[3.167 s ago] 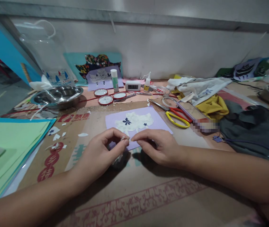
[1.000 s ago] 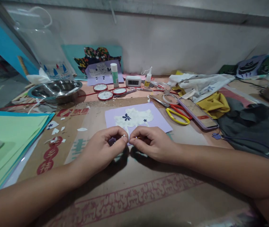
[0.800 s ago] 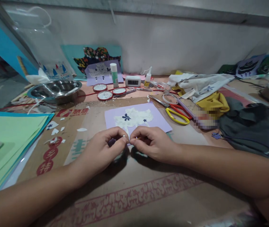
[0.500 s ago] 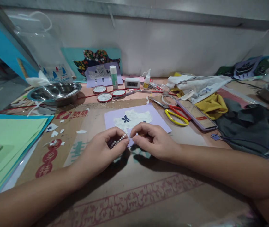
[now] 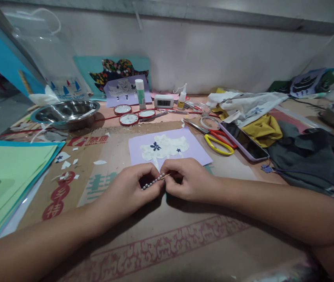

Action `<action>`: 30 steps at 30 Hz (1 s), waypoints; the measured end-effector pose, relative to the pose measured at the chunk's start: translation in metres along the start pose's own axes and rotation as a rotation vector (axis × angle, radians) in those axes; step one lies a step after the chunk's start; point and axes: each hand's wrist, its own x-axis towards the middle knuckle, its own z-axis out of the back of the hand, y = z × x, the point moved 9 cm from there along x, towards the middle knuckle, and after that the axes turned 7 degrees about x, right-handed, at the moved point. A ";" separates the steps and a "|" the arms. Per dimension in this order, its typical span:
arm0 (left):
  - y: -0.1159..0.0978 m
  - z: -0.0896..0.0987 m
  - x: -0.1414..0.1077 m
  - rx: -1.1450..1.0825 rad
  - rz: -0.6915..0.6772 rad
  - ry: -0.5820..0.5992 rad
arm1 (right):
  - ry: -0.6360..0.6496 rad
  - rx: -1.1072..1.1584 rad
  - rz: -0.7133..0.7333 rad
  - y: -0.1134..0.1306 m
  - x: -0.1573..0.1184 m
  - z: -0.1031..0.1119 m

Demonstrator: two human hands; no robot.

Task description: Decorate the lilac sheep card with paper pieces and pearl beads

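Observation:
My left hand [image 5: 139, 184] pinches a short string of silvery beads [image 5: 152, 182] between thumb and fingers. Fingertips touching it from the right, my right hand [image 5: 184, 179] is closed on a thin gold-coloured piece [image 5: 167, 175] at the end of the beads; its tip is hidden by the fingers. Just beyond both hands lies a purple sheet [image 5: 198, 150] bearing a white cut-out [image 5: 167, 147] with dark blue flowers. The hands cover the sheet's near edge.
Yellow-handled scissors [image 5: 218, 145] and a phone [image 5: 243, 141] lie right of the sheet. Behind stand a glue stick [image 5: 140, 94], small red-rimmed dishes [image 5: 128, 119] and a glue bottle [image 5: 182, 97]. A metal bowl [image 5: 67, 113] and green sheets [image 5: 14, 172] are on the left.
My hands have come together, closing the gap between their fingertips. The gold-coloured piece now meets the beads. The phone's screen has turned dark.

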 end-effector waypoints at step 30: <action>0.000 0.003 -0.002 -0.045 0.026 0.014 | -0.024 0.086 -0.043 -0.010 0.001 0.001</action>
